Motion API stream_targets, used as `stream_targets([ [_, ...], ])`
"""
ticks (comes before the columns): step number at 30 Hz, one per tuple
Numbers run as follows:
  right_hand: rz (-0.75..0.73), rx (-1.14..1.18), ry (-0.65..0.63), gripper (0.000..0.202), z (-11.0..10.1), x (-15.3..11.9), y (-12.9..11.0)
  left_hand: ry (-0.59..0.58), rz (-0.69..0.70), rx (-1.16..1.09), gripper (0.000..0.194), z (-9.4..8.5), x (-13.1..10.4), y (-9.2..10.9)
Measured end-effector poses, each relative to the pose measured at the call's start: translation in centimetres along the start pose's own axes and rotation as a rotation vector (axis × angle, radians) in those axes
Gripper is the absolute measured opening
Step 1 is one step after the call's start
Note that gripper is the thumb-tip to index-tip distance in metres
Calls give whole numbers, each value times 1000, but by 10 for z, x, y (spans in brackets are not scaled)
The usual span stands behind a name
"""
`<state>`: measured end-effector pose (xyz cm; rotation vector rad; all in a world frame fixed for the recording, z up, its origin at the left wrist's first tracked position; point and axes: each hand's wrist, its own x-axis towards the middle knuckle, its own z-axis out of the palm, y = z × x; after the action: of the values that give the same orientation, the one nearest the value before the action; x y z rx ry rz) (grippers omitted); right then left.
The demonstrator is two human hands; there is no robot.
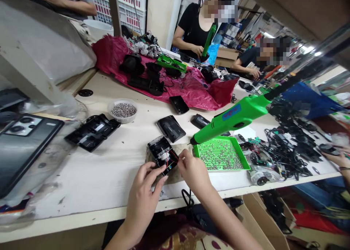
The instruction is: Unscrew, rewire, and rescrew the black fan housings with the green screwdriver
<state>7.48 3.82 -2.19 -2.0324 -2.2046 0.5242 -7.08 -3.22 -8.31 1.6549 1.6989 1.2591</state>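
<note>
Workbench: here's the white worktop point(109, 184), the open black plastic housing point(157, 148) lying near its front edge, just left of the tray.
Power screwdriver: the green tool point(232, 115) slants in overhead, tip above the tray's corner; mind it when lifting the right hand.
Screw tray: green, perforated point(247, 163), beside the right hand.
Left hand: fingers point(143, 191) apart, tips touching the housing's near side; light, steady pressure should stop it sliding.
Right hand: thumb and forefinger point(195, 171) together, seemingly pinching wiring at the housing's right side; exact strand hidden.
Red wires: slim, looping point(175, 154); best guided gently, without tugging their joints, clear of the rim.
</note>
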Motion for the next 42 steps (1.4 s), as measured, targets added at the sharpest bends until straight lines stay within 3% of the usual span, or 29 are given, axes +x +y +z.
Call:
stream_targets([
  [8,-24,-201,-38,20,-12,-1,0,-17,-10,43,23,-2,-2,-1],
  [16,-143,-256,-165,20,-26,18,-2,-15,20,40,24,1,-1,-2],
  [22,-140,-252,-140,20,-21,-7,7,8,3,47,25,2,-3,-4],
  [25,-151,-139,-104,35,-17,-21,18,1,3,47,24,1,-3,-4],
  [30,-173,56,30,23,-9,-27,25,-7,19,49,24,1,-3,-3],
  [42,25,679,4,19,11,-20,33,-28,37,59,19,3,-4,-1],
])
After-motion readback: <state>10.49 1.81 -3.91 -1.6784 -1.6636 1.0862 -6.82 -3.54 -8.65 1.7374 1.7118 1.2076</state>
